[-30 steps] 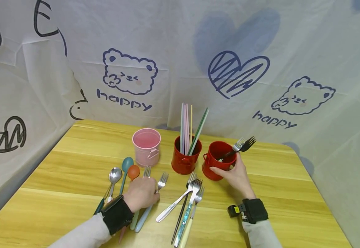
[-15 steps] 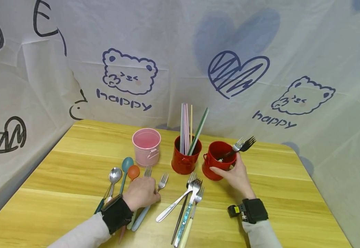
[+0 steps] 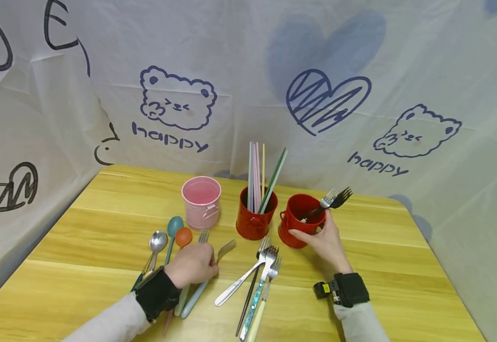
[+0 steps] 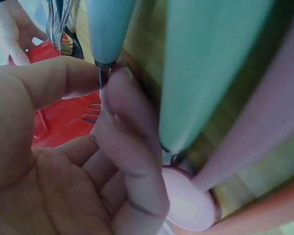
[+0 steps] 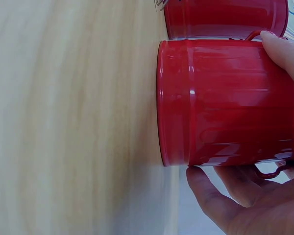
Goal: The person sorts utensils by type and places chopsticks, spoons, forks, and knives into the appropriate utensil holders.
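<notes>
My left hand [image 3: 192,263] pinches a light-blue-handled fork [image 3: 226,248] at its metal neck, between thumb and forefinger in the left wrist view. The handle's end lies low, toward the front of the table. Beside it are a green-handled fork [image 4: 201,73] and a pink spoon [image 4: 190,198], partly hidden by the hand in the head view. My right hand [image 3: 329,243] grips the right red bucket [image 3: 290,232] around its side, with the thumb at the near side. Two forks [image 3: 341,197], one black-headed, lean out of that bucket. In the right wrist view the bucket [image 5: 235,103] stands on the table.
A second red bucket [image 3: 253,225] holds several chopsticks [image 3: 257,178]. Left of it stands a pink bucket [image 3: 201,211]. Several forks [image 3: 257,280] lie crossed at the front middle. Spoons, including a teal spoon [image 3: 174,225] and an orange spoon [image 3: 184,236], lie at the left.
The blue-handled fork's head has turned to the right and rolled in my left fingers, which have shifted slightly left. My right hand and its bucket stay in place.
</notes>
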